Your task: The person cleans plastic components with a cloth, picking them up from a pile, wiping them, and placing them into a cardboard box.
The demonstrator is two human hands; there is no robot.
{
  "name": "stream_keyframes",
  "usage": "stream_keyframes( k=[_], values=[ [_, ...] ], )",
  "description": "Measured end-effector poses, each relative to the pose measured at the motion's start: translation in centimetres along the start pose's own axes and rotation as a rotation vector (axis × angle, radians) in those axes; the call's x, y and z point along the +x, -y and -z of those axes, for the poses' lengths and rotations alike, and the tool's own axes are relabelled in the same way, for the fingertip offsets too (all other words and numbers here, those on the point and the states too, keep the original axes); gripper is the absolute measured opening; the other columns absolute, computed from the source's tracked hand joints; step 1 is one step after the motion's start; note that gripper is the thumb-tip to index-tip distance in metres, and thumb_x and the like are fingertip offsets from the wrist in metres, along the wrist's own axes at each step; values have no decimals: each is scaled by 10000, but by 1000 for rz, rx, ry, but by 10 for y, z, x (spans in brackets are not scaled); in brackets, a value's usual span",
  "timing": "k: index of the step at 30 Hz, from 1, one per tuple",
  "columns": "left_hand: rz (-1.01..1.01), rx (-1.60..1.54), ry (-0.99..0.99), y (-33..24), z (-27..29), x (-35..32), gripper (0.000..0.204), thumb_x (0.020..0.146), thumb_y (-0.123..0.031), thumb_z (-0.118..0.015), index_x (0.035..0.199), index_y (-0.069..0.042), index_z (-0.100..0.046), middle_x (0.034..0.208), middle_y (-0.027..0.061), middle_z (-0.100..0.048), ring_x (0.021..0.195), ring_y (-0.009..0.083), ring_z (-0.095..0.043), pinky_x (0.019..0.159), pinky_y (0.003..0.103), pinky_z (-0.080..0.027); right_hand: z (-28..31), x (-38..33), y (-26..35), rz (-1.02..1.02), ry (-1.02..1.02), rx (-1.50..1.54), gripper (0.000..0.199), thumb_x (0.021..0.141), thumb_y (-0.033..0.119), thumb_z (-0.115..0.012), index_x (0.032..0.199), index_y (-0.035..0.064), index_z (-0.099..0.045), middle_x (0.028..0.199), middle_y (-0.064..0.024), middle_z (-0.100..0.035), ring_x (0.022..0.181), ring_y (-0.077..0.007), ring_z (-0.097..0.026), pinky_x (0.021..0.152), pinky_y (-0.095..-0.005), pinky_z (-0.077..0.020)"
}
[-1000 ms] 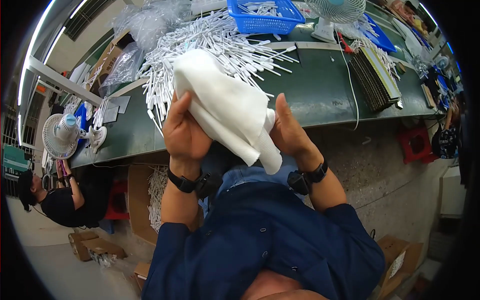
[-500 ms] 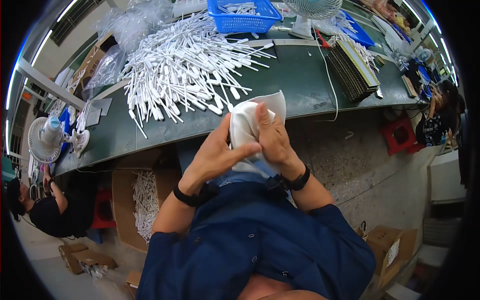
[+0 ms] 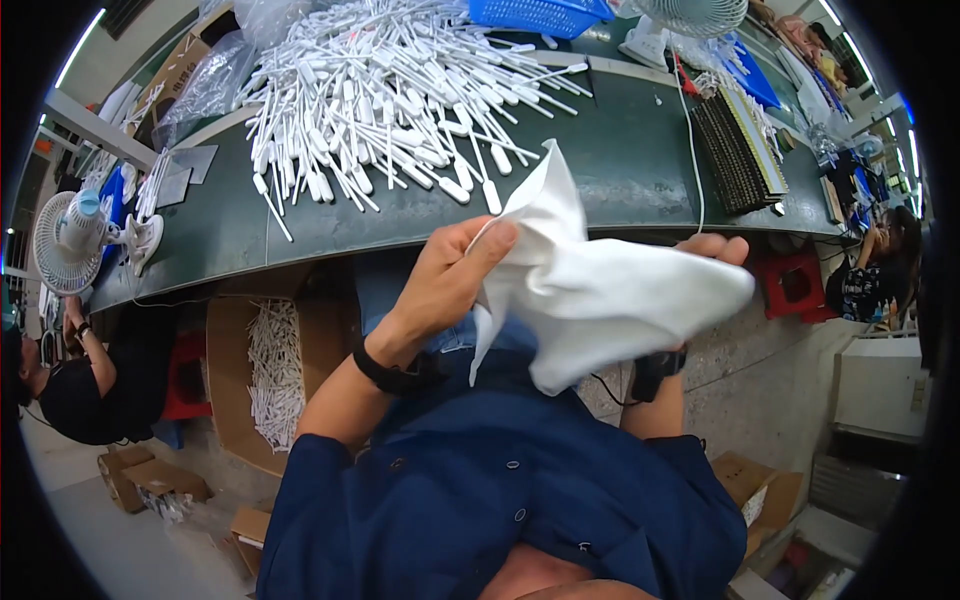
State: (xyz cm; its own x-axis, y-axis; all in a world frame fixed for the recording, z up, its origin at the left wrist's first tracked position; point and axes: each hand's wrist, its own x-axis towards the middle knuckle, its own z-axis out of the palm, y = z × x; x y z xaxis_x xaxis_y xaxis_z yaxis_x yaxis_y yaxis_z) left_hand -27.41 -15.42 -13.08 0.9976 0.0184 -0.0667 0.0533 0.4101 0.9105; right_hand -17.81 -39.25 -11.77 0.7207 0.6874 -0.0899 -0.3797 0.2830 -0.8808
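Note:
A creased white cloth [image 3: 610, 300] stretches between my hands, just off the near edge of the workbench and in front of my body. My left hand [image 3: 450, 275] pinches its left side between thumb and fingers, and one corner stands up above that grip. At the cloth's right end is my right hand [image 3: 715, 247]; only a few bent fingertips show over the edge, and the cloth covers the rest of it. Beyond the cloth, a big heap of white sticks with thicker heads [image 3: 390, 110] lies on the green workbench [image 3: 640, 195].
A blue basket [image 3: 545, 18] and a fan [image 3: 695, 15] stand at the back. Dark stacked strips [image 3: 735, 150] sit right, beside a white cable [image 3: 697, 170]. Another fan [image 3: 75, 240] is left, near a seated person. Below, a cardboard box [image 3: 230, 380] holds more sticks.
The cloth was bunched between both hands; now it is spread out. My right hand has moved right, away from my left hand, and my view has shifted slightly.

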Motion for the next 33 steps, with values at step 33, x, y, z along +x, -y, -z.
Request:
stream_keyframes(
  k=[33],
  values=[
    [-374,1746,-263,2,26,84,136,889,-205,-671,933,-89,-614,871,126,-574,832,332,-618,636,433,-521,69,114,0,579,-243,-236,483,1060,305,-456,1459,51,-357,1369,-92,-508,1274,-199,-487,1106,-321,-382]
  ],
)
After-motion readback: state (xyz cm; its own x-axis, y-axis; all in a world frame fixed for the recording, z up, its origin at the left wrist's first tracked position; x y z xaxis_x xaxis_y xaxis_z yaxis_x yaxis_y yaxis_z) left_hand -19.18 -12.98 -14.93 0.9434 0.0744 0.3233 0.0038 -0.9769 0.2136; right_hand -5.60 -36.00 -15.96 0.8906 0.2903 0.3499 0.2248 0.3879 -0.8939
